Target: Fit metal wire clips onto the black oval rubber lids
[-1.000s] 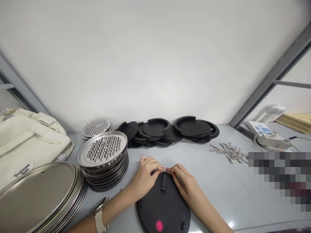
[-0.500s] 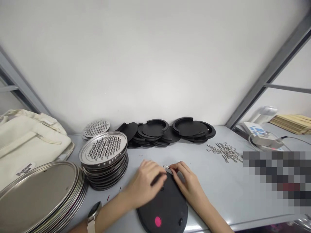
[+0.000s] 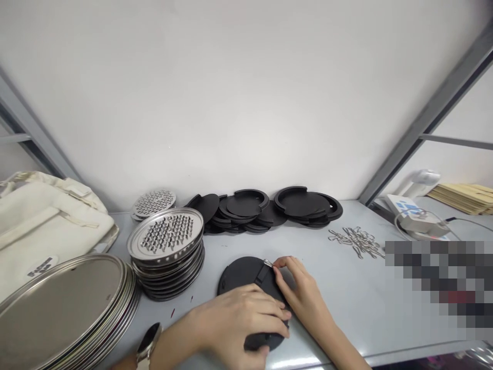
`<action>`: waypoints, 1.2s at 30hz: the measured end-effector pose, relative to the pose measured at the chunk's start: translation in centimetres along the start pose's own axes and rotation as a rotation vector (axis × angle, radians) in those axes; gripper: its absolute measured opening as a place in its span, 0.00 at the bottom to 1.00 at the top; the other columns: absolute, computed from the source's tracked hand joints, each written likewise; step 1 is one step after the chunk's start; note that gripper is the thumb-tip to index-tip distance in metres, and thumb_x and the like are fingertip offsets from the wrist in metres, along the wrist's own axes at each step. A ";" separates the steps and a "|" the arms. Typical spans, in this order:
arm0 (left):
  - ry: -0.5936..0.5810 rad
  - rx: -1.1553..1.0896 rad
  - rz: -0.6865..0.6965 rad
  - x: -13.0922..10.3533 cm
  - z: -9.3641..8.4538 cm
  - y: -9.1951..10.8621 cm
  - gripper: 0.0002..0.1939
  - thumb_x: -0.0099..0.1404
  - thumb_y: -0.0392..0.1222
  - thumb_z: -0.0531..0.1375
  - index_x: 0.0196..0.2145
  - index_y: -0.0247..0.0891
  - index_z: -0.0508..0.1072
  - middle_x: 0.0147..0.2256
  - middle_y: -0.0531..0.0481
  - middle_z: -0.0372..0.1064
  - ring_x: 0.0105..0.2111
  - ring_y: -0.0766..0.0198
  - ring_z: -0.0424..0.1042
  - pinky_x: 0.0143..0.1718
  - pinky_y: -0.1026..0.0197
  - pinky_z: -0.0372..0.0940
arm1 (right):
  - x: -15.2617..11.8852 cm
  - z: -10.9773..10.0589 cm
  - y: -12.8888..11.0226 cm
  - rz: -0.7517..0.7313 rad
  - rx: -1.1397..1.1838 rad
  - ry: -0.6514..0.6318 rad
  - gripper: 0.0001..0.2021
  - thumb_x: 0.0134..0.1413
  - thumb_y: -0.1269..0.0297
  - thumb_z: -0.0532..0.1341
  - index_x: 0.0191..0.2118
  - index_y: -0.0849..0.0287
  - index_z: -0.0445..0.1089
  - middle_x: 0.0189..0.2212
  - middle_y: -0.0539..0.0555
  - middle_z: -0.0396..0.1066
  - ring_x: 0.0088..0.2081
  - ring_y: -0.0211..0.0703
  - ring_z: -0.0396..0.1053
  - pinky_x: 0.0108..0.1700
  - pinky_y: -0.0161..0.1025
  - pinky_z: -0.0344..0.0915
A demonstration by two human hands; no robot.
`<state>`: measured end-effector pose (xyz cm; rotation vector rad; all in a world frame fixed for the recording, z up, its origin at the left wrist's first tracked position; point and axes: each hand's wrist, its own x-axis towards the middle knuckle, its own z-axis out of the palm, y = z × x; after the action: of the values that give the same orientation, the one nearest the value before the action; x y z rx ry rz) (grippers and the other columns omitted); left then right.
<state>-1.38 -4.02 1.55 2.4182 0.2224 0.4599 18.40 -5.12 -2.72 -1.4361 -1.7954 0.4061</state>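
A black round disc-shaped part lies flat on the grey table in front of me. My left hand rests across its near half, fingers spread over the surface and reaching its right edge. At the disc's far right edge, the thumb and index finger of my right hand pinch a small metal clip, which sits beside a raised strip on the disc. A pile of similar wire clips lies farther off to the right.
Stacked metal grater discs stand at left, behind large oval metal plates and a cream bag. Black rings and discs line the wall. A white device with cables sits at right, near wooden boards.
My left hand has moved from the clip down onto the disc's near half. The disc has turned, and its pink spot is out of sight. My right hand stays at the clip.
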 end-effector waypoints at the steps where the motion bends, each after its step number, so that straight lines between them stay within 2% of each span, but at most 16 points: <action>1: -0.001 -0.020 -0.016 0.0 -0.2 -0.1 0.22 0.54 0.31 0.58 0.47 0.44 0.70 0.49 0.50 0.68 0.50 0.58 0.67 0.54 0.58 0.56 | 0.0 0.0 0.0 0.009 -0.006 -0.007 0.05 0.61 0.67 0.51 0.35 0.56 0.62 0.33 0.53 0.66 0.38 0.45 0.65 0.41 0.41 0.64; 6: 0.024 -0.047 -0.078 0.1 -0.4 -0.2 0.14 0.56 0.30 0.57 0.39 0.45 0.73 0.41 0.52 0.72 0.44 0.61 0.69 0.51 0.58 0.57 | -0.2 0.0 -0.1 0.022 -0.015 -0.031 0.05 0.61 0.67 0.51 0.34 0.56 0.63 0.31 0.52 0.67 0.37 0.44 0.65 0.40 0.41 0.63; 11: 0.064 0.020 -0.097 0.3 0.2 -0.3 0.16 0.57 0.33 0.59 0.44 0.43 0.71 0.40 0.51 0.71 0.42 0.61 0.69 0.50 0.58 0.57 | -0.2 0.0 0.1 -0.012 0.010 -0.011 0.06 0.61 0.67 0.50 0.35 0.57 0.63 0.30 0.52 0.67 0.35 0.43 0.66 0.39 0.41 0.64; 14: 0.183 0.051 -0.171 0.5 0.3 -0.5 0.16 0.58 0.36 0.60 0.45 0.42 0.69 0.41 0.50 0.69 0.44 0.60 0.66 0.51 0.58 0.57 | -0.1 0.0 0.0 -0.013 0.026 -0.014 0.06 0.61 0.67 0.50 0.34 0.57 0.63 0.30 0.52 0.66 0.34 0.42 0.66 0.39 0.41 0.64; 18: 0.357 0.041 -0.274 0.6 0.0 -1.4 0.10 0.63 0.32 0.54 0.42 0.41 0.69 0.41 0.49 0.66 0.44 0.62 0.65 0.48 0.60 0.60 | -0.1 -0.1 -0.2 -0.010 0.026 -0.022 0.06 0.61 0.67 0.51 0.34 0.57 0.63 0.29 0.52 0.66 0.34 0.43 0.66 0.39 0.40 0.64; 24: 0.430 -0.013 -0.335 1.0 -0.4 -3.2 0.11 0.65 0.31 0.50 0.42 0.40 0.67 0.41 0.50 0.64 0.39 0.66 0.67 0.41 0.64 0.63 | 0.0 -0.1 -0.4 -0.031 0.053 -0.033 0.06 0.61 0.67 0.51 0.35 0.57 0.64 0.30 0.52 0.66 0.35 0.43 0.66 0.39 0.40 0.64; 28: 0.398 0.034 -0.329 2.2 -0.7 -3.8 0.11 0.65 0.32 0.51 0.44 0.40 0.67 0.42 0.49 0.63 0.37 0.66 0.66 0.39 0.63 0.63 | -0.1 0.0 -0.2 -0.063 0.079 -0.018 0.06 0.61 0.67 0.52 0.36 0.57 0.65 0.30 0.52 0.67 0.35 0.43 0.67 0.39 0.40 0.65; 32: 0.367 0.120 -0.283 3.4 -1.0 -4.4 0.09 0.67 0.33 0.50 0.38 0.38 0.69 0.38 0.51 0.65 0.38 0.65 0.66 0.41 0.63 0.62 | -0.1 0.0 0.2 -0.071 0.098 -0.002 0.06 0.61 0.68 0.51 0.37 0.57 0.64 0.31 0.52 0.67 0.35 0.43 0.66 0.39 0.40 0.64; 36: 0.334 0.283 -0.267 3.4 -0.8 -5.0 0.10 0.69 0.34 0.47 0.40 0.38 0.67 0.38 0.50 0.65 0.39 0.64 0.65 0.42 0.61 0.62 | -0.1 0.1 0.4 -0.087 0.102 -0.011 0.06 0.61 0.69 0.50 0.40 0.57 0.64 0.32 0.53 0.66 0.37 0.44 0.66 0.40 0.41 0.64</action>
<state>1.29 1.23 -0.18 2.5176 0.7925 0.7479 18.62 -5.09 -3.08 -1.2837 -1.8127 0.4550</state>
